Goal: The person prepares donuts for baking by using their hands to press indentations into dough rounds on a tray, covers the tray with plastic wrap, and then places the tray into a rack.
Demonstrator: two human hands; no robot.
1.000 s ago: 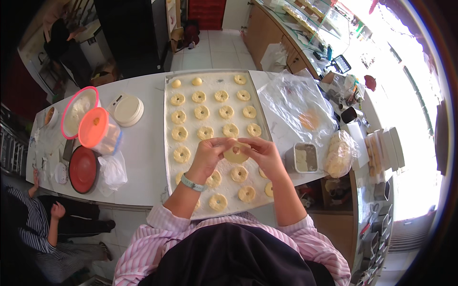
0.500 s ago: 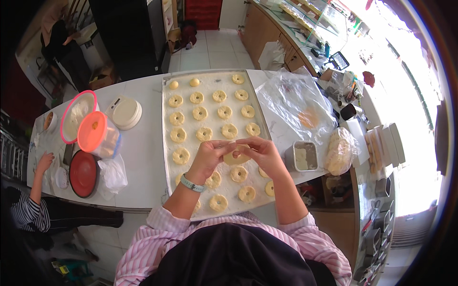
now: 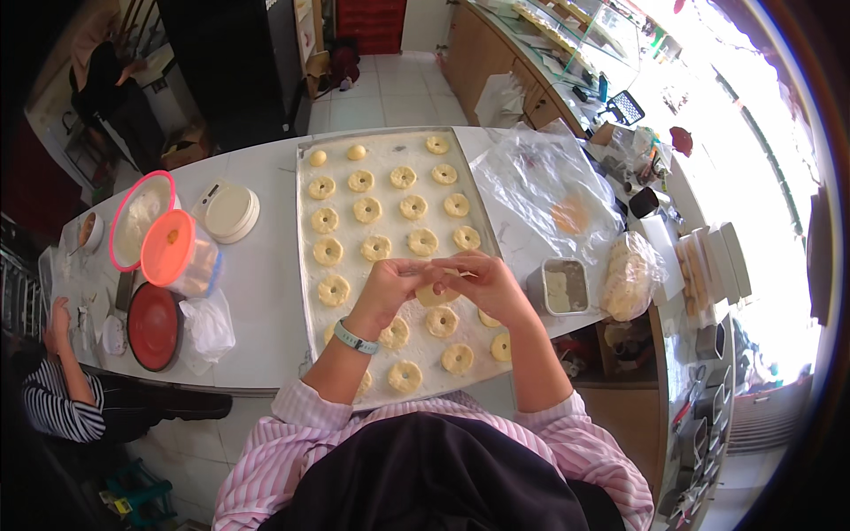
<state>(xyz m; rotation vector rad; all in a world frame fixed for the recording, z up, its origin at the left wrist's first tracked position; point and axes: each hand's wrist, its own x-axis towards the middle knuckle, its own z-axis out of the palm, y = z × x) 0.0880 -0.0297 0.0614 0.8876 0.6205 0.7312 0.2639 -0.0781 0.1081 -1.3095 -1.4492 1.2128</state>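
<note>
A pale dough ring [image 3: 432, 296] hangs between my hands, above a large floured tray [image 3: 305, 203]. My left hand [image 3: 391, 285] pinches its left side. Closed on the other side, my right hand [image 3: 482, 279] has its fingertips at the top and through the hole. My fingers hide part of the ring. Rows of shaped dough rings [image 3: 422, 242] lie flat on the tray around and below my hands. Two round dough balls [image 3: 356, 152] sit at its far left corner.
A metal tin of flour [image 3: 565, 288] and bagged dough [image 3: 630, 281] stand at right, near plastic sheeting [image 3: 549, 177]. Left are a scale [image 3: 227, 211], an orange-lidded tub [image 3: 166, 248], a pink-rimmed bowl [image 3: 115, 234] and a red round pan [image 3: 152, 327]. A co-worker's hand [image 3: 58, 323] rests at the left edge.
My fingers have shifted on the dough ring, the right ones curling further over it. The co-worker's hand at left has moved toward the table's left end. The view has shifted slightly.
</note>
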